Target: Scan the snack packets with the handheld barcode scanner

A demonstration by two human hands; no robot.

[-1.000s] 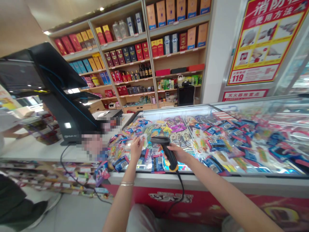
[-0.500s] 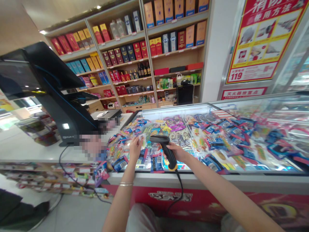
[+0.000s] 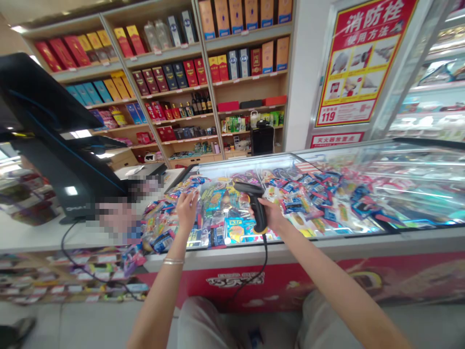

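Observation:
My right hand (image 3: 271, 213) is wrapped around the handle of a black barcode scanner (image 3: 258, 213) with yellow trim. Its cable hangs down over the freezer's front edge. The scanner's head points left, above the packets on the glass. To its left, my left hand (image 3: 187, 209) hovers over snack packets (image 3: 162, 240), fingers bent and drawn together. Whatever lies between those fingertips is too small to make out. Blue and pink packets (image 3: 217, 235) lie between the two hands, near the front edge of the glass.
A chest freezer (image 3: 283, 249) with a glass top stands before me, many packets spread across it. On the left counter is a black checkout terminal (image 3: 78, 179); a blurred-out patch covers part of the counter beside it. Shelves of boxed bottles (image 3: 178, 77) line the back wall.
The view has turned to the right, so the scene sits further left. My right hand has carried the scanner right and away from me. My left hand stays over the left-hand packets.

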